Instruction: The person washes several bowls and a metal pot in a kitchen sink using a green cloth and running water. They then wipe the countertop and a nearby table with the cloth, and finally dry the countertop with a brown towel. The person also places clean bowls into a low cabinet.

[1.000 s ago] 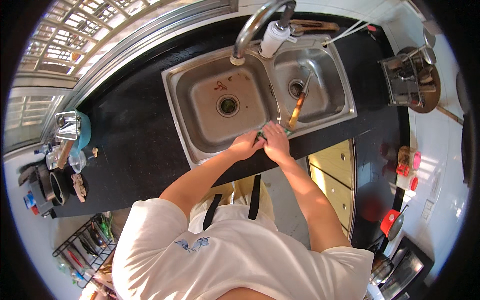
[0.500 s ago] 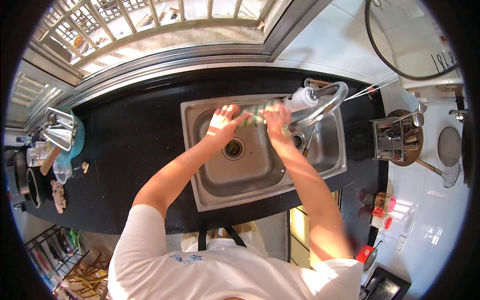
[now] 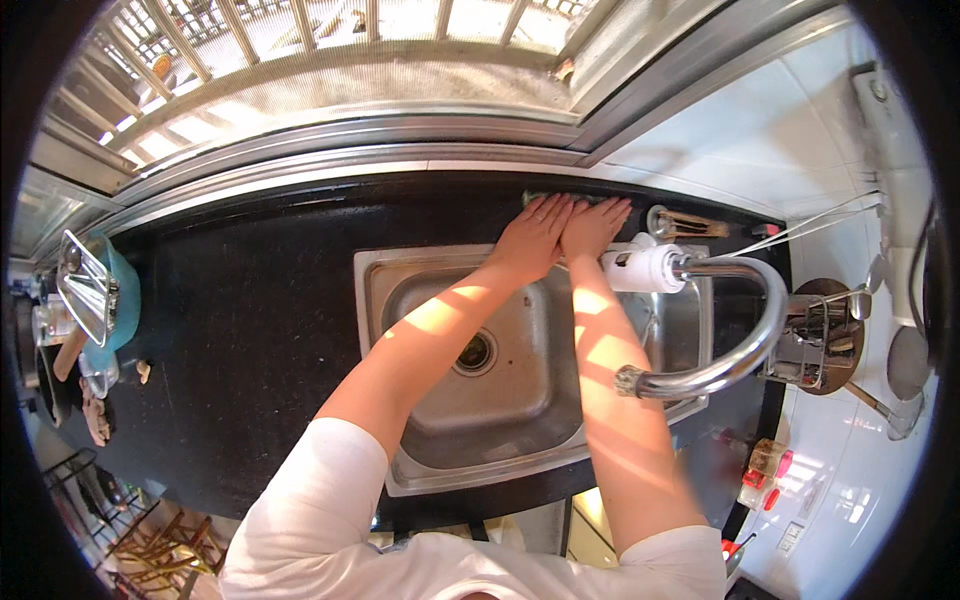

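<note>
My left hand (image 3: 538, 236) reaches past the sink's far rim onto the black counter, fingers stretched forward and pressed down. Right beside it, thumbs close together, my right hand (image 3: 594, 226) lies with its fingers extended to the right. Under and just beyond the fingers shows a strip of greenish cloth (image 3: 540, 197), mostly hidden by both hands. The steel sink (image 3: 367, 300) lies below my forearms. To the right of my hands is the tap's white cylindrical filter (image 3: 645, 268), and the curved chrome spout (image 3: 765, 320) ends over my right forearm.
Behind the black counter (image 3: 240, 330) runs a metal window frame (image 3: 350, 150). A blue basin (image 3: 122, 290) with utensils stands at the left. A glass of small sticks (image 3: 665, 222) lies behind the filter. A cutlery rack (image 3: 800, 345) is at the right wall.
Both hands have gone from over the sink to the counter behind it. The green and white cloth, earlier held between them, is now under them. The view has tilted, shifting the sink lower.
</note>
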